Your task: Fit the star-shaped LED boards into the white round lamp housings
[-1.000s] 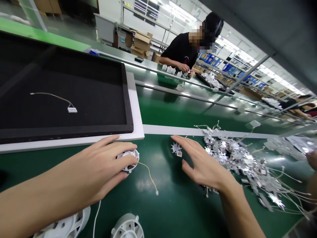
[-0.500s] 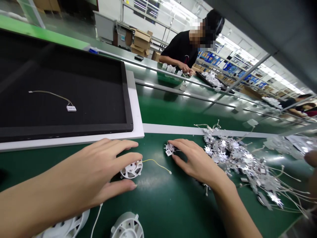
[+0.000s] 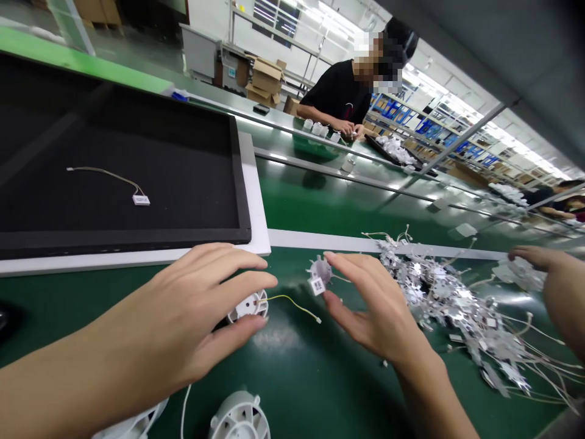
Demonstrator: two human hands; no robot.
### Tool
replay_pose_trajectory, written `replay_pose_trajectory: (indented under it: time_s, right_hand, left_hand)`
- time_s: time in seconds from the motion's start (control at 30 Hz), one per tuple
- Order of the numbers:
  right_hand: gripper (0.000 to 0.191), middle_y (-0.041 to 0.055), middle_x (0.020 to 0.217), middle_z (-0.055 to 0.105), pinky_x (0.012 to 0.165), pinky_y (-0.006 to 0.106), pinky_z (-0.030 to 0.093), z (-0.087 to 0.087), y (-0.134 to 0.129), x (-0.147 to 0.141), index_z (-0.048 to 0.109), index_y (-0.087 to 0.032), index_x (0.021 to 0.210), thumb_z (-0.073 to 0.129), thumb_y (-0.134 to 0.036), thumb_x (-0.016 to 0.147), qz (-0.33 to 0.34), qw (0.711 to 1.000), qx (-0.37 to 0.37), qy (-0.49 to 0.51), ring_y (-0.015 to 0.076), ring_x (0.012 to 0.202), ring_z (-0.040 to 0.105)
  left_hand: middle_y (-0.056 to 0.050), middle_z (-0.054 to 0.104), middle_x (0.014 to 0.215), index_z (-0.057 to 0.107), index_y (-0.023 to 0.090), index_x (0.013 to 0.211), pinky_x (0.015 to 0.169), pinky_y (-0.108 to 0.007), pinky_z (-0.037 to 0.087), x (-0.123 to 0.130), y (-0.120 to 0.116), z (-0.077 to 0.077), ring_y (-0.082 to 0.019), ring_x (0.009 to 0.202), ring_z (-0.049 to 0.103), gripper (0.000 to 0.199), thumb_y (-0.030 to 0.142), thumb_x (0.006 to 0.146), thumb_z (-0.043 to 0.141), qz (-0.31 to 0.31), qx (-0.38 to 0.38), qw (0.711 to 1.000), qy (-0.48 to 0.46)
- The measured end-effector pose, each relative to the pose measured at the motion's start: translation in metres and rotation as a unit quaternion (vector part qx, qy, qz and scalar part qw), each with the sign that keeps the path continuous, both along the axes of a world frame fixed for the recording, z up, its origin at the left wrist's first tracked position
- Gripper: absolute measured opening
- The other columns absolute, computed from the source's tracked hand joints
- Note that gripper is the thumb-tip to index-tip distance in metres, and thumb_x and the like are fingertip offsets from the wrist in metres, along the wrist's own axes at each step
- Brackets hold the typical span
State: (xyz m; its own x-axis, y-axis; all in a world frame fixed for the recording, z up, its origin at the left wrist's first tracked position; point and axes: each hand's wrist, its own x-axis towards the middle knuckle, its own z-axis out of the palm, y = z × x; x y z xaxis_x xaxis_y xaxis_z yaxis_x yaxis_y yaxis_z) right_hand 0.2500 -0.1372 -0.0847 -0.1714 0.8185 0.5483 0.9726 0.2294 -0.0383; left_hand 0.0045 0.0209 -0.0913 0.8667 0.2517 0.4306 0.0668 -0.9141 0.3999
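Left hand (image 3: 201, 305) curls loosely around the white round frame (image 3: 245, 308), just off the near right corner of the black tray (image 3: 196, 171); can't tell how firmly; right hand (image 3: 370, 299) grasps the star-edged plate (image 3: 322, 269) between finger and thumb, farther right of the tray; a light rim pinch seems best, so the thin points don't bend; left grip should steady the frame without crushing the yellow lead (image 3: 284, 296); frame looks moulded plastic, spoked; plate silvery, probably metal, with a square white tag (image 3: 317, 285); jagged, shiny, tangled heap (image 3: 439, 286) well right of the tray; tabletop (image 3: 311, 372) glossy green.
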Motion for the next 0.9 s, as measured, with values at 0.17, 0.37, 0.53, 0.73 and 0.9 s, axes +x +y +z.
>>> replay_pose_trajectory:
  time_s: [0.17,0.37,0.53,0.73,0.9]
  right_hand:
    - [0.038,0.011,0.115,0.075,0.105,0.041,0.048,0.008,-0.005,-0.037,0.057,-0.015,0.13,0.063,-0.009,0.093,0.068,0.997,0.02,0.015,0.0223,0.112,0.064]
    - [0.043,0.0035,0.131,0.072,0.125,0.037,0.032,0.006,-0.015,-0.056,0.057,-0.021,0.135,0.058,-0.005,0.095,0.109,0.992,-0.026,0.05,0.0159,0.137,0.052]
    - [0.056,0.0084,0.133,0.069,0.123,0.036,0.04,-0.002,-0.012,-0.056,0.046,-0.019,0.146,0.059,-0.003,0.094,0.117,0.985,-0.016,0.129,0.014,0.132,0.058]
    - [0.088,0.007,0.153,0.054,0.116,0.036,0.052,-0.003,-0.015,-0.062,0.022,-0.029,0.165,0.063,-0.001,0.092,0.124,0.958,-0.036,0.257,0.0189,0.14,0.054]
    - [0.089,0.005,0.162,0.045,0.124,0.041,0.044,-0.002,-0.018,-0.067,0.02,-0.032,0.165,0.059,0.004,0.093,0.106,0.948,-0.067,0.292,0.0218,0.146,0.049]
  left_hand:
    - [-0.001,0.071,0.128,0.04,0.037,0.152,0.097,-0.036,0.059,0.001,-0.018,0.001,-0.025,0.11,0.07,0.058,0.049,0.1,0.061,-0.012,-0.067,0.998,0.003]
    - [0.008,0.069,0.139,0.027,0.048,0.159,0.087,-0.024,0.064,-0.006,-0.03,0.003,-0.019,0.114,0.073,0.067,0.05,0.101,0.06,-0.022,-0.112,0.992,0.051]
    - [0.007,0.068,0.141,0.034,0.048,0.158,0.09,-0.027,0.065,-0.012,-0.022,0.004,-0.021,0.117,0.073,0.059,0.046,0.103,0.056,-0.002,-0.157,0.982,0.104]
    - [0.008,0.08,0.11,0.052,0.046,0.148,0.075,-0.021,0.066,-0.006,-0.018,0.016,-0.017,0.092,0.078,0.045,0.049,0.104,0.053,-0.007,-0.327,0.935,0.133]
    - [0.008,0.081,0.097,0.062,0.042,0.138,0.076,-0.022,0.066,-0.002,-0.018,0.017,-0.015,0.084,0.078,0.039,0.046,0.1,0.058,-0.036,-0.486,0.865,0.118]
